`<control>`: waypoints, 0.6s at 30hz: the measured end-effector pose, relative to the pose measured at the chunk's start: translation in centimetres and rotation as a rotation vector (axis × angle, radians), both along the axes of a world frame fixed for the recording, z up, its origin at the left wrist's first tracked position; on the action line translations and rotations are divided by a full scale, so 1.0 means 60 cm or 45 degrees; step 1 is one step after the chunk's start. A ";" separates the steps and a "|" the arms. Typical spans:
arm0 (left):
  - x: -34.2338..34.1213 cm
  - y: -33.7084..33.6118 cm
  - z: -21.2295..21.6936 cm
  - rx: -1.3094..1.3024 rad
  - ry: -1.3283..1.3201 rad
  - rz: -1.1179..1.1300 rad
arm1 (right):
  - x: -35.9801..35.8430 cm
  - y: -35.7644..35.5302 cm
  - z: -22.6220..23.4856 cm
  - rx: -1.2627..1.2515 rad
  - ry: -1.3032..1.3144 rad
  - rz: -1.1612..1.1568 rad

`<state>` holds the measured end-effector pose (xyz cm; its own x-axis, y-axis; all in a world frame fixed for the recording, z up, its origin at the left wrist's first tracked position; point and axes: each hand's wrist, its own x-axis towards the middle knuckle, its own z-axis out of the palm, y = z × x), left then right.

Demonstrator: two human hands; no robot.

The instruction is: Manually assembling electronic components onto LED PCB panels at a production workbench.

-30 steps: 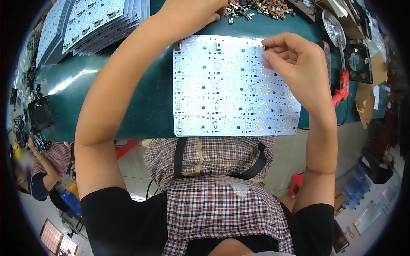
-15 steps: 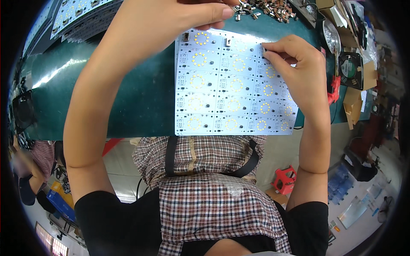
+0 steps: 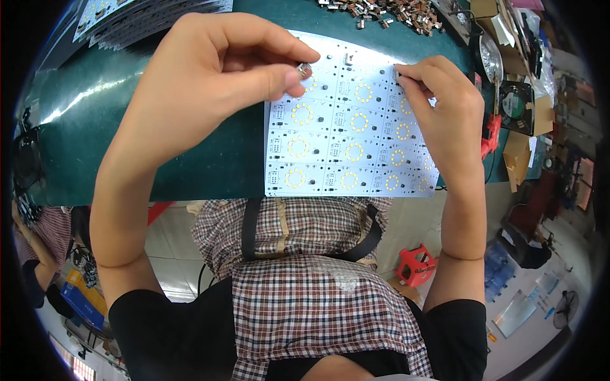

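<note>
A white circuit panel [image 3: 346, 143] with rings of yellow LEDs lies on the green table mat [image 3: 210, 159], its near edge over the table's front. My left hand [image 3: 216, 76] hovers over the panel's upper left, pinching a small metal component [image 3: 305, 68] between thumb and fingertips. My right hand [image 3: 438, 105] rests on the panel's right side, its fingertips pinched on a small dark part [image 3: 398, 71] at the upper edge; what that part is cannot be made out.
A heap of small brown and metal components [image 3: 387, 11] lies at the far edge. More LED panels are stacked [image 3: 140, 16] at the far left. Boxes, a small fan [image 3: 516, 105] and red tools crowd the right. A red stool [image 3: 416, 263] stands on the floor.
My left hand has come back from the far component heap toward the panel's upper left with a small part. The view has shifted closer. My right hand stays at the panel's upper edge.
</note>
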<state>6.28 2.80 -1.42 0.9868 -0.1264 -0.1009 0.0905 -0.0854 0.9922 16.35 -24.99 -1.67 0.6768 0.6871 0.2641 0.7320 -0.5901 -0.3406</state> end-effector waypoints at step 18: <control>-0.031 -0.035 -0.001 0.301 0.096 0.091 | 0.034 -0.001 0.010 -0.062 0.221 0.008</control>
